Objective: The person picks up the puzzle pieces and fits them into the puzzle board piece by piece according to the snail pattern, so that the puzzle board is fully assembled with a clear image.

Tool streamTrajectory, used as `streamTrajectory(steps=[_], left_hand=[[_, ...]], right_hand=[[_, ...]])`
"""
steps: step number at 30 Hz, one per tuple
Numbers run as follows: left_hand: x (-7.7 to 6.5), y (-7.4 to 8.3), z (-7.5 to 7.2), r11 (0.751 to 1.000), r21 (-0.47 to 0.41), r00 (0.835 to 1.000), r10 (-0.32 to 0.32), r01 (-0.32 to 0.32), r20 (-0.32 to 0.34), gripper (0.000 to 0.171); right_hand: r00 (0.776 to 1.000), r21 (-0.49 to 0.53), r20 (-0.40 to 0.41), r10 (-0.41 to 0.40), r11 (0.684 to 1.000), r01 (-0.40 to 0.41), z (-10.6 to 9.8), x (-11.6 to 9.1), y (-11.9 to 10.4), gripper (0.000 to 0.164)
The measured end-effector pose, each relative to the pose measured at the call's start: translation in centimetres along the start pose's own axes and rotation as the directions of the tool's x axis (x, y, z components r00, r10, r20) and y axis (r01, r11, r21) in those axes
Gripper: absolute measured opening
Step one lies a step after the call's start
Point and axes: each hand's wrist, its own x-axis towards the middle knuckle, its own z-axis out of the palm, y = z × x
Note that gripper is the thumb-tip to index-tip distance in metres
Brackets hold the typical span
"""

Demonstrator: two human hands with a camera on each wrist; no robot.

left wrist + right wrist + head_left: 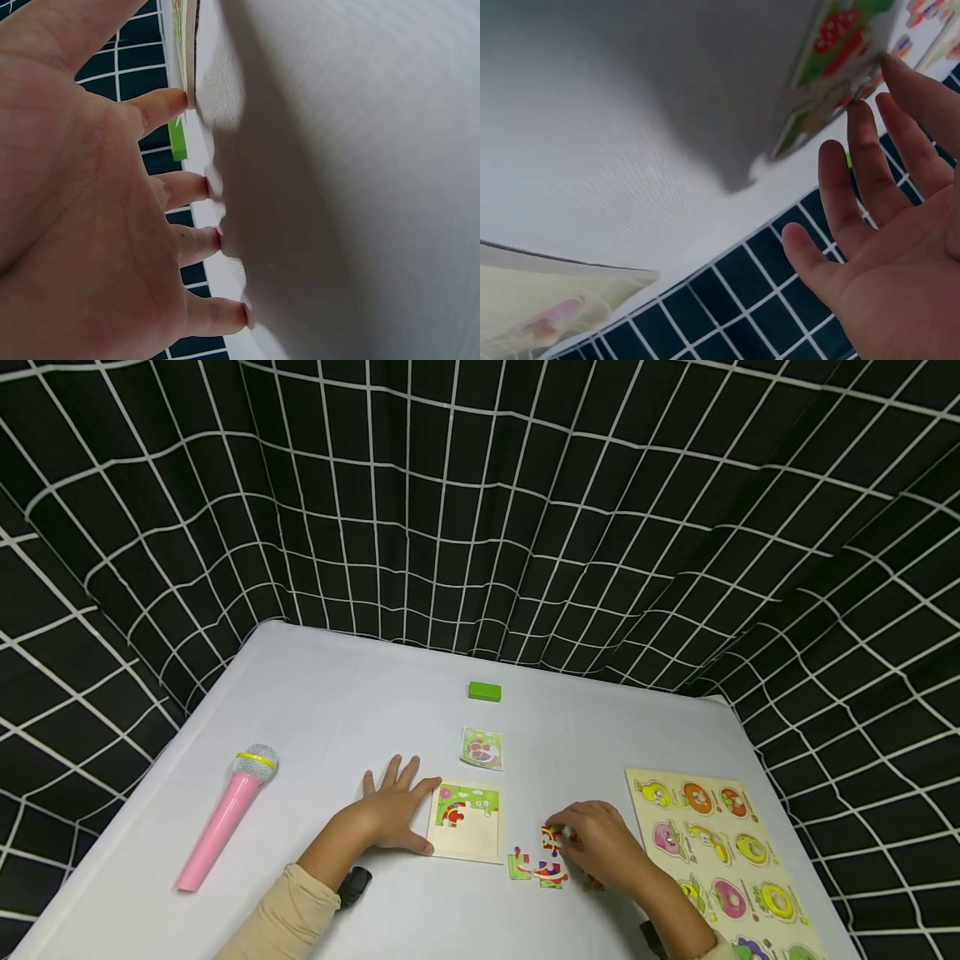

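My left hand [392,814] lies spread beside a small wooden puzzle board [468,847], its thumb and index finger touching the board's left edge. Green pieces line the board's top and a red-patterned piece [453,815] sits at its left; the rest is bare wood. To the right of the board, my right hand [600,843] pinches a red-and-white jigsaw piece [551,837] between thumb and fingertips, low over the table. Close by lie loose jigsaw pieces [519,865], and others are partly hidden under the hand. In the right wrist view, a strawberry-patterned piece [832,37] lies near the fingers.
Behind the board lies a small picture card [482,748], with a green block [484,692] farther back. A pink toy microphone [225,827] rests at the left. At the right, a large fruit puzzle board [640,806] extends partly behind the right forearm.
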Motion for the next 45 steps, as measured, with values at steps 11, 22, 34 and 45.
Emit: streamTrajectory(steps=[11,22,34,45], left_hand=[[-0.2,0.0,-0.2,1.000,-0.021,1.000,0.000,0.000,0.001,0.096],[-0.3,0.0,-0.2,1.000,-0.006,1.000,0.003,-0.003,-0.003,0.096],[-0.3,0.3,0.0,1.000,0.000,1.000,0.009,-0.009,0.003,0.095],[-0.3,0.2,-0.4,1.000,-0.001,1.000,0.002,-0.002,0.018,0.094]], right_hand=[[0.999,-0.008,-0.004,-0.035,0.999,0.035,0.1,0.1,0.2,0.033],[0.987,-0.019,-0.040,-0.154,0.988,0.153,-0.7,3.0,-3.1,0.029],[0.941,-0.044,-0.011,-0.338,0.940,0.337,1.0,5.7,-7.3,0.024],[0.944,-0.115,-0.032,-0.329,0.939,0.323,2.0,6.4,-8.0,0.016]])
